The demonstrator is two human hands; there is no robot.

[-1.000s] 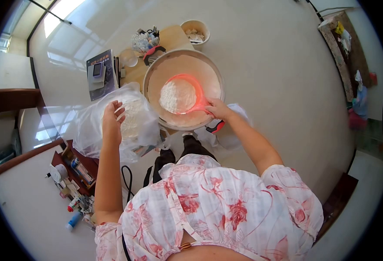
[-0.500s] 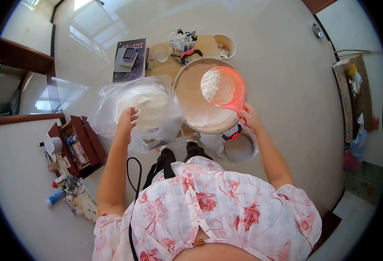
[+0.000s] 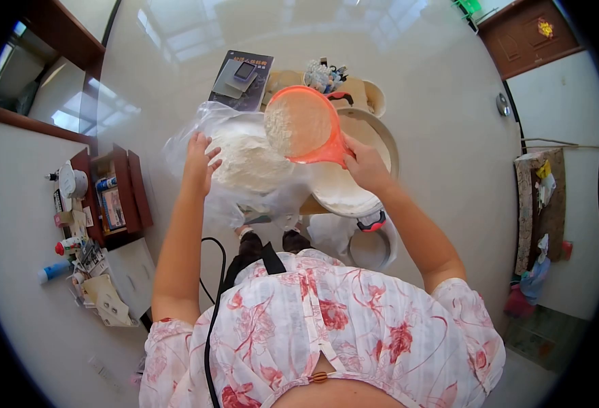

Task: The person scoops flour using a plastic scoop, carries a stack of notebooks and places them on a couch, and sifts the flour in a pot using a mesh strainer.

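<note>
My right hand (image 3: 368,162) grips the handle of a red plastic sieve (image 3: 332,144), fingers wrapped round it. Some flour lies against the left side of the sieve, which hangs between the flour bag and the pan. A heap of white flour (image 3: 248,160) fills an opened clear plastic bag (image 3: 204,204) at left. My left hand (image 3: 201,162) is held over the bag's left edge, fingers apart and holding nothing. Partly behind the sieve and my right hand is a large round pan (image 3: 392,146) with flour inside and red-and-black handles.
A low wooden table (image 3: 287,80) carries a dark book (image 3: 258,71) with a small device on it, and a holder of pens (image 3: 325,76). A pale tub (image 3: 375,98) sits behind the pan. Near my feet is a round metal tin (image 3: 369,249). A cluttered cabinet (image 3: 119,197) stands left.
My right hand has carried the sieve left from over the pan towards the flour bag, and the flour in it now lies at its left side. My left hand stays near the bag.
</note>
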